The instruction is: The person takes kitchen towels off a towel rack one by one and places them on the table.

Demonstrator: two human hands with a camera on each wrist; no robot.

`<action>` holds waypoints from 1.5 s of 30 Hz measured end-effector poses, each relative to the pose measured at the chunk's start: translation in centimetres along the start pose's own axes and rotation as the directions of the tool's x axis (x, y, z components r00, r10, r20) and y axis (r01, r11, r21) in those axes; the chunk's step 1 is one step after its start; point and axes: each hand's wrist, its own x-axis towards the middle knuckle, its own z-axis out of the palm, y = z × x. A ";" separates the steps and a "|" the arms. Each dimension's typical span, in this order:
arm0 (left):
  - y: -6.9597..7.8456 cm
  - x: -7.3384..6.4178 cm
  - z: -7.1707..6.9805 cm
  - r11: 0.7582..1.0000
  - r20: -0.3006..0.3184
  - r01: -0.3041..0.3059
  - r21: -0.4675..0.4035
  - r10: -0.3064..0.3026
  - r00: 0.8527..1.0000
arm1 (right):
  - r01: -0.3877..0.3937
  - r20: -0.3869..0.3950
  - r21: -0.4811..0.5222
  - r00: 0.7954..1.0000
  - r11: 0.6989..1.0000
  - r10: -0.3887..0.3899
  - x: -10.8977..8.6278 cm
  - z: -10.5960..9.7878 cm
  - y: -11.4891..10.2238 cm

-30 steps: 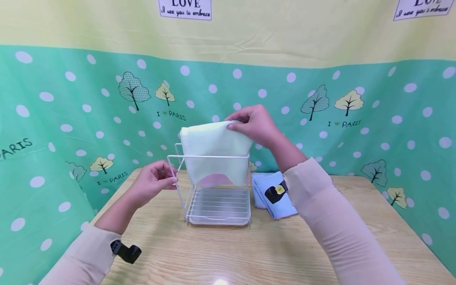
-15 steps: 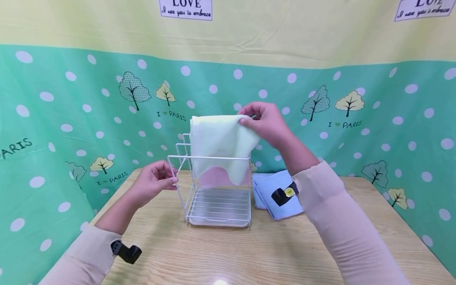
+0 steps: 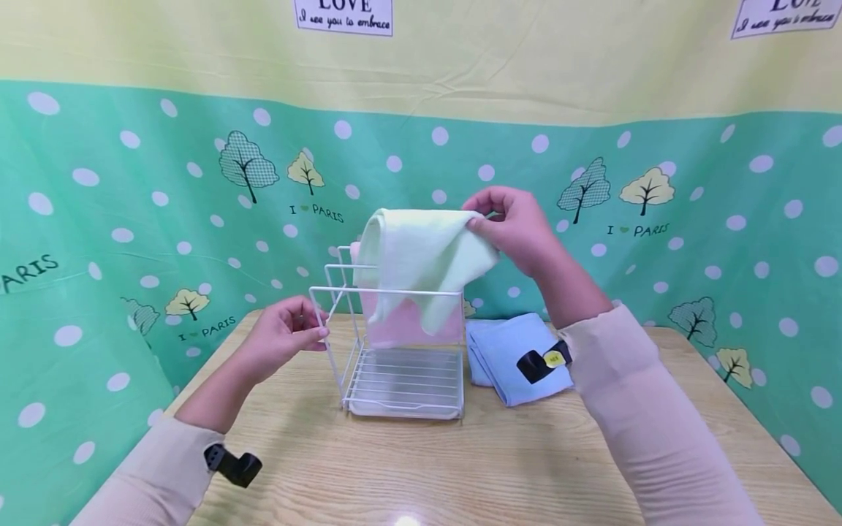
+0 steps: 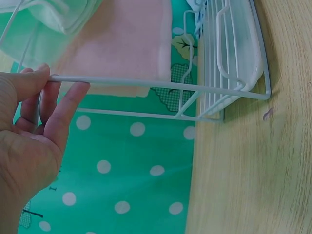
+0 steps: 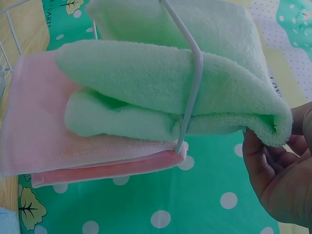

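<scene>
My right hand (image 3: 516, 226) pinches the upper right corner of a pale green towel (image 3: 427, 248), raised above a white wire rack (image 3: 404, 291). The towel's lower part hangs down among the rack's bars, its left side curling loosely. Behind it a folded pink towel (image 3: 414, 325) hangs over a rear bar; the right wrist view shows this pink towel (image 5: 44, 112) below the green one. At the rack's left front upright, my left hand (image 3: 283, 336) pinches the wire between thumb and fingers, as the left wrist view shows at the bar (image 4: 122, 82).
A folded blue towel (image 3: 509, 351) lies on the wooden table (image 3: 395, 467) right of the rack. The rack's base holds a clear tray (image 3: 406, 383) under thin wires. A green and yellow printed curtain (image 3: 460, 153) stands close behind the table.
My right hand has moved right and slightly up, drawing the green towel with it. More of the pink towel and the rear bars shows. My left hand has stayed on the rack.
</scene>
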 end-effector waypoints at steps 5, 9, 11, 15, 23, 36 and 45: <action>0.1 0.1 0.0 1.000 0.000 -0.001 0.002 0.001 1.000 | -0.041 0.029 0.029 0.999 0.999 0.040 -0.3 -0.6 -0.1; 0.2 0.1 0.0 1.000 -0.001 -0.003 0.001 0.003 1.000 | -0.077 0.022 0.085 0.997 0.993 0.075 -0.5 -0.8 0.1; 0.2 0.1 0.0 1.000 -0.002 -0.002 0.001 0.002 1.000 | -0.088 0.014 0.121 0.996 0.989 0.087 -0.5 -0.9 0.2; 0.2 0.2 0.1 1.000 -0.002 0.000 -0.002 0.000 1.000 | -0.094 -0.001 0.199 0.995 0.975 0.097 -0.6 -1.0 0.4; 0.3 0.2 0.1 1.000 0.002 0.001 -0.007 -0.001 1.000 | -0.026 -0.116 0.370 0.991 0.929 0.074 -0.7 -1.6 0.1; 0.2 0.2 0.0 1.000 -0.009 0.007 0.005 -0.007 1.000 | 0.087 -0.183 0.561 0.983 0.823 0.021 -1.2 -3.9 -0.1; 0.1 0.0 0.0 0.999 -0.020 0.023 0.022 -0.023 1.000 | 0.139 -0.270 0.635 0.962 0.760 0.050 -1.9 -6.1 -0.5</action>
